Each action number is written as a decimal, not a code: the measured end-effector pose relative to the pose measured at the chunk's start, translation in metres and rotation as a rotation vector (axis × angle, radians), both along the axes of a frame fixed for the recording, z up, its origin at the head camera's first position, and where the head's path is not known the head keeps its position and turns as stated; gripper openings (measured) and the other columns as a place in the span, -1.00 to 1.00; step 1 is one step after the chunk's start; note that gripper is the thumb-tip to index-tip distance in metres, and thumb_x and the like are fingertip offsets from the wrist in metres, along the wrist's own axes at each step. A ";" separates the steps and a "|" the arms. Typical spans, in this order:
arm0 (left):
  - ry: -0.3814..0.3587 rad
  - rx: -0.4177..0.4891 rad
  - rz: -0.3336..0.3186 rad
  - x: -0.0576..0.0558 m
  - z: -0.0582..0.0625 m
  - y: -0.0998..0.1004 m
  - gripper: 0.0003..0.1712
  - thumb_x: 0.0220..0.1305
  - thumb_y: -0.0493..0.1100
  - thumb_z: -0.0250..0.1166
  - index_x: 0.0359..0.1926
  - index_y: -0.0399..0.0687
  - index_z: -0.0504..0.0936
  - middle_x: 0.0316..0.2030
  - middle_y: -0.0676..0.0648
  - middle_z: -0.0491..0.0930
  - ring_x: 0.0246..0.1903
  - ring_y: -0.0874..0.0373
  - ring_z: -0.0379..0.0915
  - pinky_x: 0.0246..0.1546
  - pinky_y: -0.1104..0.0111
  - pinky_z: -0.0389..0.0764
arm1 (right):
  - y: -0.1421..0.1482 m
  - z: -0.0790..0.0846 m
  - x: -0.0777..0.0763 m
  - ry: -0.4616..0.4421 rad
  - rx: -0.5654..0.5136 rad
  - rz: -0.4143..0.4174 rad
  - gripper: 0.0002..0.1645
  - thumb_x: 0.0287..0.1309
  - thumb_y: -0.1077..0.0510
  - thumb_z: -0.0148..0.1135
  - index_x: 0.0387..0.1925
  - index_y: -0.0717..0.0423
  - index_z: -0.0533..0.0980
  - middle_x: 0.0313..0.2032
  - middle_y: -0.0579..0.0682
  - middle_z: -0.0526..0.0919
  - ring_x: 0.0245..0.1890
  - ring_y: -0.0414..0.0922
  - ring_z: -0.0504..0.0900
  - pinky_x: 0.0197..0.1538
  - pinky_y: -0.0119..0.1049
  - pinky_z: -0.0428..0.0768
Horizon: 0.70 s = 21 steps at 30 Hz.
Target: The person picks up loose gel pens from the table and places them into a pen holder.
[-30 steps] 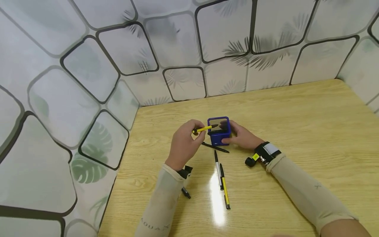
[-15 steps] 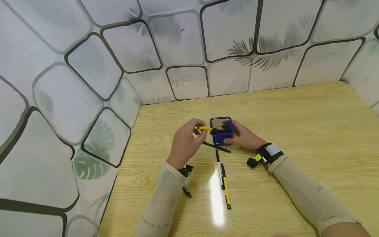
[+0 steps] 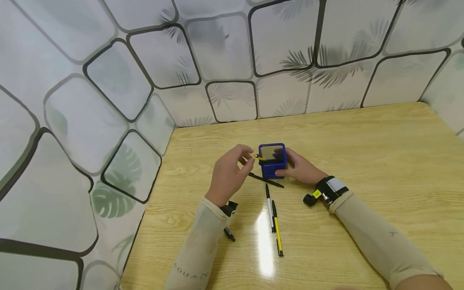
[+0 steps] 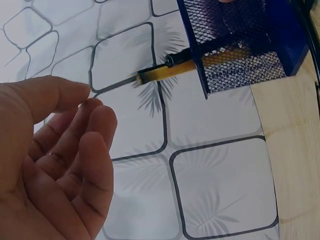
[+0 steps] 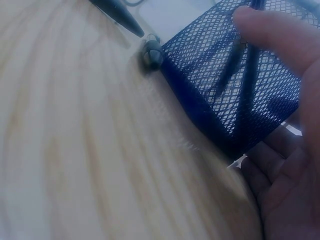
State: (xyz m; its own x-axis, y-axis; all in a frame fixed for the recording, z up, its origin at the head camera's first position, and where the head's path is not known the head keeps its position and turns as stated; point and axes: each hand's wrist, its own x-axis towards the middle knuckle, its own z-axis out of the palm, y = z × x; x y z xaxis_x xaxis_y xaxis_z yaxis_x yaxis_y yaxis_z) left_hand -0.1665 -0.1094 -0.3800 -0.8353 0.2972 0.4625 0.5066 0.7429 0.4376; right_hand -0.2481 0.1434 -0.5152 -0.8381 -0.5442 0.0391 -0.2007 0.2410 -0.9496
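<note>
My left hand (image 3: 228,173) is beside a blue mesh pen holder (image 3: 272,171), its fingers loosely bent with nothing between them. In the left wrist view a blurred yellow pen (image 4: 175,71) slants into the holder's mouth, its end sticking out beyond my fingertips. A black pen (image 4: 176,58) lies alongside it, also reaching into the holder. My right hand (image 3: 303,168) grips the holder from the right, thumb on the near side and fingers behind. Through the mesh in the right wrist view, dark pen shapes (image 5: 245,95) show inside.
On the wooden table (image 3: 362,161) a black pen (image 3: 266,180) lies right in front of the holder. Nearer are a white pen (image 3: 270,209) and another yellow pen (image 3: 277,231). A dark pen (image 3: 229,234) is partly hidden by my left forearm. A patterned wall (image 3: 232,102) stands behind.
My left fingers have let go of the yellow pen, which has slid right and into the holder. The right hand keeps its grip on the holder; the head view has shifted slightly.
</note>
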 end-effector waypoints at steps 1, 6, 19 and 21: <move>-0.003 -0.005 0.016 0.000 0.000 0.000 -0.79 0.31 -0.07 0.20 -0.05 0.07 0.55 -0.31 0.17 0.60 -0.41 0.39 0.51 -0.50 0.50 0.48 | 0.000 0.001 0.000 -0.001 -0.002 -0.004 -0.04 0.01 -0.08 0.41 0.38 -0.07 0.14 0.32 -0.02 0.30 0.36 -0.03 0.21 0.38 0.04 0.07; -0.130 -0.065 0.097 -0.003 -0.004 -0.004 -0.66 0.32 0.00 0.19 0.07 0.06 0.50 -0.22 0.09 0.61 -0.30 0.25 0.57 -0.43 0.38 0.54 | -0.001 0.004 0.002 0.007 0.017 -0.016 -0.03 0.00 -0.10 0.42 0.38 -0.06 0.14 0.32 -0.04 0.29 0.36 -0.04 0.21 0.38 0.03 0.07; -0.529 -0.400 0.066 -0.021 -0.046 -0.012 -0.42 0.37 -0.07 0.13 0.38 0.15 0.26 0.28 -0.08 0.33 -0.13 0.06 0.55 -0.24 0.21 0.58 | 0.001 0.000 0.001 0.012 0.020 0.015 -0.01 0.01 -0.12 0.40 0.39 -0.06 0.11 0.34 -0.04 0.28 0.37 -0.04 0.19 0.39 0.02 0.05; -0.531 -0.432 0.040 -0.022 -0.050 -0.012 -0.43 0.37 -0.12 0.12 0.38 0.12 0.28 0.32 -0.08 0.29 0.11 0.03 0.44 -0.05 0.16 0.54 | 0.001 0.000 0.000 0.013 0.013 0.019 -0.02 0.02 -0.11 0.40 0.39 -0.05 0.11 0.33 -0.04 0.28 0.37 -0.04 0.19 0.39 0.03 0.05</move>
